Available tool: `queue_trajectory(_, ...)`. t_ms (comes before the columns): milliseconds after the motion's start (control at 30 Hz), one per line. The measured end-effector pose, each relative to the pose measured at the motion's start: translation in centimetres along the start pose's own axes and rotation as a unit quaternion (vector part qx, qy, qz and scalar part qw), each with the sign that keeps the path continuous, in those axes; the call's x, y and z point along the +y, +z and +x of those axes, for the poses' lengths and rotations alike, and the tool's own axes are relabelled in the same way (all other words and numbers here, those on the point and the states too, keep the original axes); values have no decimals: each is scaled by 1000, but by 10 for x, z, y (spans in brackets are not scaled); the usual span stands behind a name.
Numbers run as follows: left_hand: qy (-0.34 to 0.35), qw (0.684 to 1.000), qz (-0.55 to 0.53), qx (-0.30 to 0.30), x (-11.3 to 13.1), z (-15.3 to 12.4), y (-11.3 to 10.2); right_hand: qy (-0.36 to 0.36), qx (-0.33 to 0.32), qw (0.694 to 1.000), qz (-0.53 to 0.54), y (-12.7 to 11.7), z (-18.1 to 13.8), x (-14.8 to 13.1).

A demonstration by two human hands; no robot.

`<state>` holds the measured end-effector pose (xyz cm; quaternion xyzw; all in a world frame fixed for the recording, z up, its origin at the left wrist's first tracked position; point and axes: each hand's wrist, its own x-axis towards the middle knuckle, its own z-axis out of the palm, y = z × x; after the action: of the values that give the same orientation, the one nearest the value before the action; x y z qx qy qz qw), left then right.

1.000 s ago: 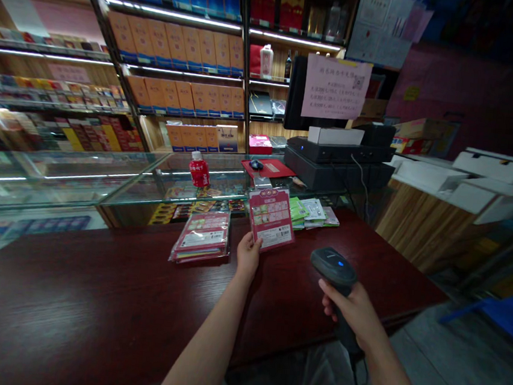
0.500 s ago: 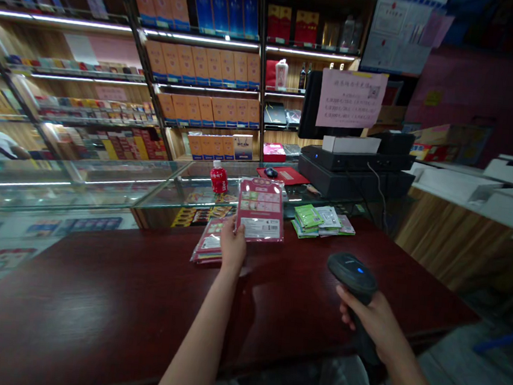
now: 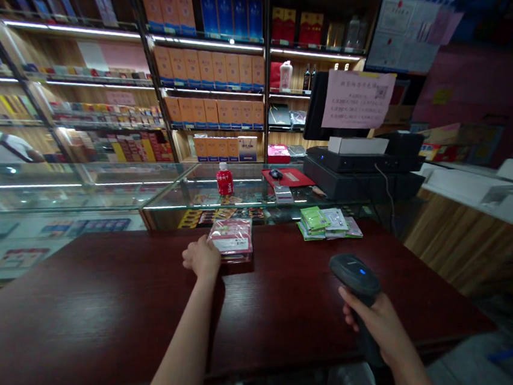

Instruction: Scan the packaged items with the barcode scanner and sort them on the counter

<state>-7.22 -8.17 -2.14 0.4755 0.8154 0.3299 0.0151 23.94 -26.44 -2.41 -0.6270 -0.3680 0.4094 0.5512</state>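
Note:
My right hand [image 3: 375, 322] is wrapped round the handle of a black barcode scanner [image 3: 355, 274], raised above the dark red table. A small blue light glows on the scanner's head, which points to the left. My left hand [image 3: 202, 257] is closed at the left edge of a stack of pink packets [image 3: 231, 238] in clear, shiny plastic. The stack lies flat near the table's far edge, a white label on its top packet. Its fingertips are partly hidden, curled on the side away from the stack.
Green and white sachets [image 3: 326, 223] lie right of the stack. Behind are a glass display counter [image 3: 178, 200], a red bottle [image 3: 225, 180], a mouse [image 3: 275, 174] and a till with a monitor [image 3: 314, 110]. A person [image 3: 2, 147] is at the far left.
My left hand has lowered the upright pink packet onto the stack and moved left. The scanner stays almost in place in my right hand. The view has turned slightly left.

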Motion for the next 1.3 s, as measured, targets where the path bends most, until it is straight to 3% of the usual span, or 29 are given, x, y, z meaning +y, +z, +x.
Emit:
queue_trajectory(133,149,988,-13,44,-7,-4,10,0,2,1000,-2,-2,2,4)
queue_trajectory(233,301,953,-38,24,-9,-9,16,7,6,1000,-1,-4,6,8)
queue_trajectory(300,345,938,-36,7,-8,-13,20,11,2,1000,-1,-4,8,9)
queue_trajectory(600,354,935,-31,10,-9,-20,27,21,10,998,61,3,12,2)
queue_trajectory(767,374,925,-43,42,-11,-17,30,5,27,993,115,-7,18,-2)
queue_trajectory(1067,459,875,-97,120,0,-28,20,-13,18,974,227,-34,35,-6)
queue_trajectory(1200,508,850,-114,86,18,-44,19,-4,13,969,247,-39,54,-10)
queue_trajectory(1300,528,839,-129,4,39,-58,27,-1,1,966,259,-37,75,-9)
